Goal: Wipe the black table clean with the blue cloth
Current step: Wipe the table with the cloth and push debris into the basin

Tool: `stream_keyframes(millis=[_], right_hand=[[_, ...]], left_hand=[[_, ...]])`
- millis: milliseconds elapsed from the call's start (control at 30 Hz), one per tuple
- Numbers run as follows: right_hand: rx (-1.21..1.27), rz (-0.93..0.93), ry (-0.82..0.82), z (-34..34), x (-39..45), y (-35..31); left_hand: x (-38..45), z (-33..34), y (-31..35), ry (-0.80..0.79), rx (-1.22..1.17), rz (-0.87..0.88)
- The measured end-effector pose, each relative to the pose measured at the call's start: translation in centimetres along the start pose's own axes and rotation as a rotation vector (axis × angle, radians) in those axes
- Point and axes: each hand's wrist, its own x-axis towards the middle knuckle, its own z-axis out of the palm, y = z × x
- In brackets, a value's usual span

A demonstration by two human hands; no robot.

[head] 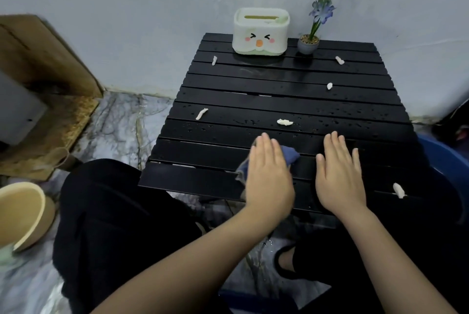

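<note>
Cloth (289,156) lies under the left hand (269,176), bunched on the near slats of the black counter (228,100), with one blue fold poking out past the fingertips toward the right and a corner trailing off at the wrist side. The left fingers (264,146) are flat and close together, pressing the blue cloth down rather than pinching it. The right hand (340,174) rests palm-down just beside it, fingers lightly spread, holding nothing. What the next stroke turns on: nearly all the mess lies ahead of the left fingertips, away from the body. The closest white scrap (284,122) sits just beyond them, a second (201,113) off to the left, and water beads dot the slats between (1 more scrap (399,190) lies right of the right hand). A forward push by the left hand looks the likeliest move.
</note>
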Motion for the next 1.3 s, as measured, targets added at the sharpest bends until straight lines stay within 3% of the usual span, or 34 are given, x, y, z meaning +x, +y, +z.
stream_keyframes(millis=[100, 167, 267, 367, 433, 533, 600, 733, 833, 933, 1033, 1133, 1200, 1300], right_hand=[[0.031, 0.003, 0.023, 0.0, 0.0, 0.1], [0.037, -0.001, 0.026, 0.0, 0.1, 0.2], [0.035, -0.002, 0.023, 0.0, 0.0, 0.2], [0.022, -0.009, 0.003, 0.0, -0.1, 0.3], [0.014, -0.011, 0.001, 0.0, -0.1, 0.2], [0.01, -0.008, -0.002, 0.0, -0.1, 0.1], [0.012, -0.007, 0.001, 0.0, -0.1, 0.1], [0.014, 0.0, 0.006, 0.1, -0.1, 0.1], [0.018, 0.0, 0.006, 0.1, -0.1, 0.1], [0.009, 0.0, 0.001, 0.0, -0.1, 0.0], [0.004, 0.001, 0.002, 0.0, 0.0, 0.0], [0.009, 0.003, 0.012, 0.1, -0.1, 0.0], [0.01, 0.0, 0.012, 0.0, -0.1, 0.1], [0.016, 0.016, 0.029, -0.3, -0.4, 0.6]], left_hand=[[0.0, -0.1, 1.1, 0.011, -0.183, 0.067], [0.3, -1.2, 1.0, -0.006, -0.577, 0.015], [1.0, -4.4, -1.2, 0.051, -1.142, -0.224], [2.3, -7.4, -6.2, 0.155, -1.348, -0.512], [2.9, -9.5, -10.3, 0.276, -1.307, -0.58], [4.0, -11.4, -15.3, 0.492, -1.027, -0.539], [4.7, -11.1, -17.1, 0.526, -0.849, -0.515], [6.2, -7.2, -18.4, 0.346, -0.491, -0.469], [8.1, -4.1, -16.6, 0.241, -0.083, -0.499], [9.3, -2.6, -11.6, 0.215, 0.036, -0.451], [10.0, -1.0, -5.3, 0.188, 0.003, -0.288], [10.3, 0.1, 0.1, 0.187, -0.243, -0.143], [10.3, 0.3, 2.2, 0.157, -0.458, -0.029], [10.4, -0.9, 2.8, -0.002, -0.983, -0.089]])
